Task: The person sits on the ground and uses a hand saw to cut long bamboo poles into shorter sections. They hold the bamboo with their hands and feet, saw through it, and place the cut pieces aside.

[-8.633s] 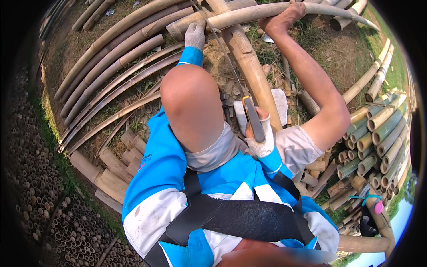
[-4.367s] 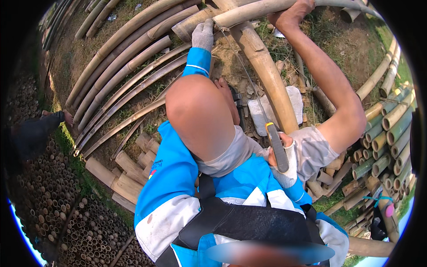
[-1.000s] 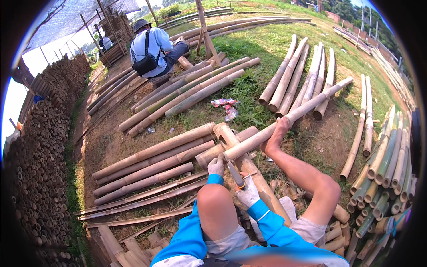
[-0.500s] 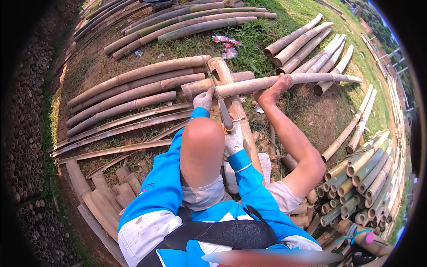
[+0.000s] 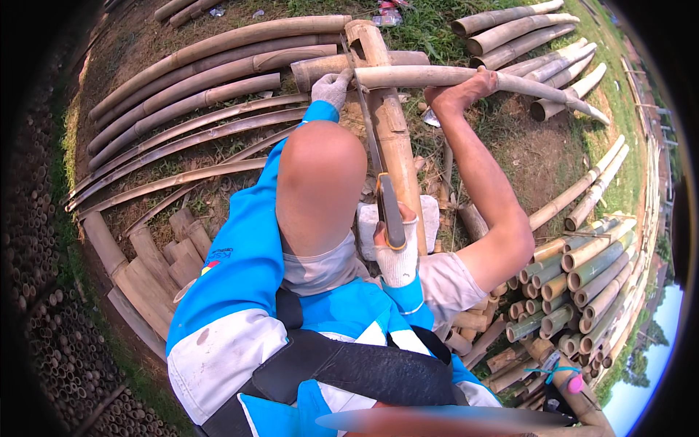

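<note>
A bamboo pole (image 5: 422, 76) lies across a log-like bamboo support, its cut end beside the blade of a hand saw (image 5: 370, 131). My left hand (image 5: 330, 89), in a pale knit glove, is closed at that left end of the pole, close to the blade; its fingertips are partly hidden. In my gloved right hand (image 5: 399, 255) is the saw's dark, orange-edged handle, gripped near my lap. The blade points away from me and crosses the pole's end. My bare right foot (image 5: 462, 91) presses on the pole farther right.
Under the pole stands a thick bamboo support (image 5: 397, 146), with another thick piece (image 5: 313, 71) crossing it. Several long poles (image 5: 211, 51) lie at left, more poles (image 5: 520, 29) at far right. A stack of bamboo (image 5: 582, 284) and a white stone block (image 5: 429, 218) are on my right.
My right hand has drawn the saw back toward my body, so more blade shows on my side of the pole. My left hand stays at the pole's end. The view has tilted down.
</note>
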### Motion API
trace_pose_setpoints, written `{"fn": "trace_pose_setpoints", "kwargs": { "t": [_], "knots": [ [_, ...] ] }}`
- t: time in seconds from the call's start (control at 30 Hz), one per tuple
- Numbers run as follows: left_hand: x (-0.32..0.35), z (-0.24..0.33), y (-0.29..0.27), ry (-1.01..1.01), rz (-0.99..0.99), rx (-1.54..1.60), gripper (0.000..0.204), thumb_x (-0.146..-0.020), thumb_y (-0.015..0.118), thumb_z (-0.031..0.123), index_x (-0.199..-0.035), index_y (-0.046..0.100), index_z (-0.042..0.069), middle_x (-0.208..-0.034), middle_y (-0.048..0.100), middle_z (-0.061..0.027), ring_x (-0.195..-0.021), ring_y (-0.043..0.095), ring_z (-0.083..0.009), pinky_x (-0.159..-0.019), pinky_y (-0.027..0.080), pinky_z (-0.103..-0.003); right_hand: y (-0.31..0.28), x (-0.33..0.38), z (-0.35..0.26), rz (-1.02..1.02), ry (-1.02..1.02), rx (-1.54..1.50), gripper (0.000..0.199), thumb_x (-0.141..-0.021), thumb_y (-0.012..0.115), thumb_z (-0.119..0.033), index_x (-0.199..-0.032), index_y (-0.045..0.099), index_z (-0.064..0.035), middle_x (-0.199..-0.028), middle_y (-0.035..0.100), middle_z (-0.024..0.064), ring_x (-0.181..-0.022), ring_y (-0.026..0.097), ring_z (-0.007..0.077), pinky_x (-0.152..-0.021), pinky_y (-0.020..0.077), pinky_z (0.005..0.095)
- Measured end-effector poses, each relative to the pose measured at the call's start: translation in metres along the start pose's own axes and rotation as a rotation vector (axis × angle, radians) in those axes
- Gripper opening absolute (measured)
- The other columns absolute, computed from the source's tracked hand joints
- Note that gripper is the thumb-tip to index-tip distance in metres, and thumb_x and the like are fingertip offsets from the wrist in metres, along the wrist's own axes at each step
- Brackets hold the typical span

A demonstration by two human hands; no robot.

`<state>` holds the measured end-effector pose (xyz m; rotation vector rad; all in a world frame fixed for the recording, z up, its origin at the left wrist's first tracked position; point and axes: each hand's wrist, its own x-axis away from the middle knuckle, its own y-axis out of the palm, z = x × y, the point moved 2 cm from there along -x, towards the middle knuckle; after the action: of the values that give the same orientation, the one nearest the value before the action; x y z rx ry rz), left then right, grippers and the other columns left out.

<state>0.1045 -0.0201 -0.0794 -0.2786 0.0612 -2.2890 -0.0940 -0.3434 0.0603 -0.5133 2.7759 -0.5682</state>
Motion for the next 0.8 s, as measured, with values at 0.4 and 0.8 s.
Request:
{"fn": "trace_pose_setpoints", "kwargs": {
  "t": [0.4,0.8],
  "knots": [
    [-0.002,-0.001,-0.001,-0.020,-0.084,0.037,0.054,-0.094,0.076,0.053,-0.101,0.077,0.000,-0.080,0.071,-0.0063,-0.068,0.063,-0.0130,-0.061,0.050,-0.032,0.081,-0.142,0.039,-0.030,-0.003,-0.207,0.049,-0.090,0.064,0.005,-0.136,0.051,-0.0023,-0.114,0.059,0.0133,-0.098,0.061,0.0234,-0.094,0.0509,0.0339],
    [-0.004,-0.001,-0.004,-0.011,-0.089,-0.018,0.060,-0.091,0.073,0.059,-0.103,0.079,0.000,-0.098,0.078,-0.0185,-0.092,0.072,-0.0269,-0.086,0.054,-0.041,-0.031,0.078,0.062,-0.230,0.089,-0.020,0.046,-0.097,0.062,-0.016,-0.138,0.050,0.0019,-0.119,0.056,0.0086,-0.102,0.057,0.0166,-0.087,0.0503,0.0325]
  ]
}}
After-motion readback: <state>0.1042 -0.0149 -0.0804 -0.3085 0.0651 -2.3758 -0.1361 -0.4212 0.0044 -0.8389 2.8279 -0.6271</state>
